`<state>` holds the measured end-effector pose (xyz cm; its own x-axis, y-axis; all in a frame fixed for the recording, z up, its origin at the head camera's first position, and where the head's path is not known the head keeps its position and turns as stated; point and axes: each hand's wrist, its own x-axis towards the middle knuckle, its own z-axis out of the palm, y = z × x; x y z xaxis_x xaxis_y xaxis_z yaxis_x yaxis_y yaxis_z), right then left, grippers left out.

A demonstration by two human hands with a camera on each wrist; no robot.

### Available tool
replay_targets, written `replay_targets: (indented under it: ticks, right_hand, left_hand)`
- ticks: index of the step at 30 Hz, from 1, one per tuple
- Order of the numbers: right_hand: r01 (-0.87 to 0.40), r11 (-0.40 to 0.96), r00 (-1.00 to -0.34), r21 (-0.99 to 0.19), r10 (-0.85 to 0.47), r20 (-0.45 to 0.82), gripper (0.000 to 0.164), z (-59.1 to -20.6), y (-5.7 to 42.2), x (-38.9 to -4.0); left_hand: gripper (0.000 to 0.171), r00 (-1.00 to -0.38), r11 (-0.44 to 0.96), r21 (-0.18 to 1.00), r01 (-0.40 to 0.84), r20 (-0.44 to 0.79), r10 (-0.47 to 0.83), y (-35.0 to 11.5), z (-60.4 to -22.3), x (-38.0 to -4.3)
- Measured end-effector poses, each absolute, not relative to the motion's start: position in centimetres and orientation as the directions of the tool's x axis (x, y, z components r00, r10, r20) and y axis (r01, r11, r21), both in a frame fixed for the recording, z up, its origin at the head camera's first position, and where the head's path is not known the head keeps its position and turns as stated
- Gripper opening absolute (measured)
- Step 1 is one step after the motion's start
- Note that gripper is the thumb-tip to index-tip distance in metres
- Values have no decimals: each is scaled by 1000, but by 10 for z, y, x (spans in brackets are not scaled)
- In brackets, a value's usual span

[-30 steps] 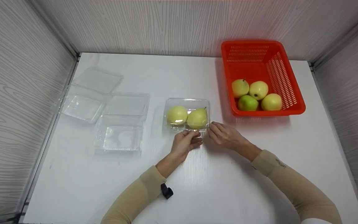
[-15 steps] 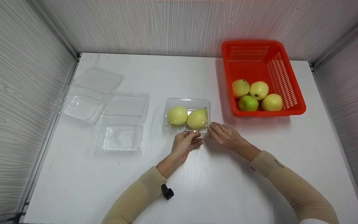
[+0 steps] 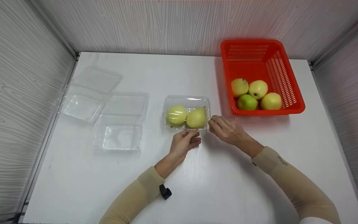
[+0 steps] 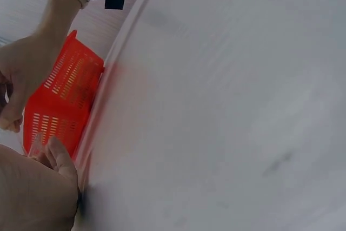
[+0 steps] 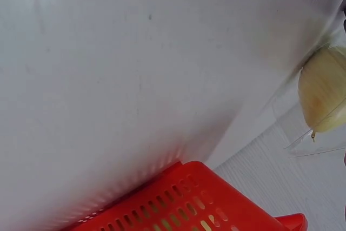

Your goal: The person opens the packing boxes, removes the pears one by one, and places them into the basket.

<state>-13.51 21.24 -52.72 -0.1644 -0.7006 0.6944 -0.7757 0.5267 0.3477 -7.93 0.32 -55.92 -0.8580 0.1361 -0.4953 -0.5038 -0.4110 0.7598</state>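
Observation:
In the head view, a clear plastic clamshell box with two yellow-green apples inside sits mid-table, its lid down over them. My left hand pinches the middle of the box's front edge between thumb and fingers. At the front right corner, my right hand has curled fingers gripping the edge. The left wrist view shows both hands close together, the right hand beyond the left hand. One boxed apple appears at the right side of the right wrist view.
A red basket holding several yellow-green apples stands at the back right. To the left lie two open clear clamshell boxes, one partly overlapping the other. Wood-grain panels stand behind the table and along both sides.
My right hand has shifted slightly away from me along the box's right side. The box's lid stands a little higher at the back. My left hand has barely moved.

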Motion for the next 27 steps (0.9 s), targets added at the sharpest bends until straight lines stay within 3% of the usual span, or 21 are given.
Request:
replay_targets:
  ticks: [12,27]
  right_hand:
    - [-760,583,-226,289,-652,723,19,-523,211,-134]
    - [-760,605,-241,238,-602,761,17,-514,208,-139]
  left_hand:
    - [15,-859,-400,773,-493,-506,80,-21,-555,-77]
    - [24,-850,-450,772,-449,-525,-53,-58,-550,-78]
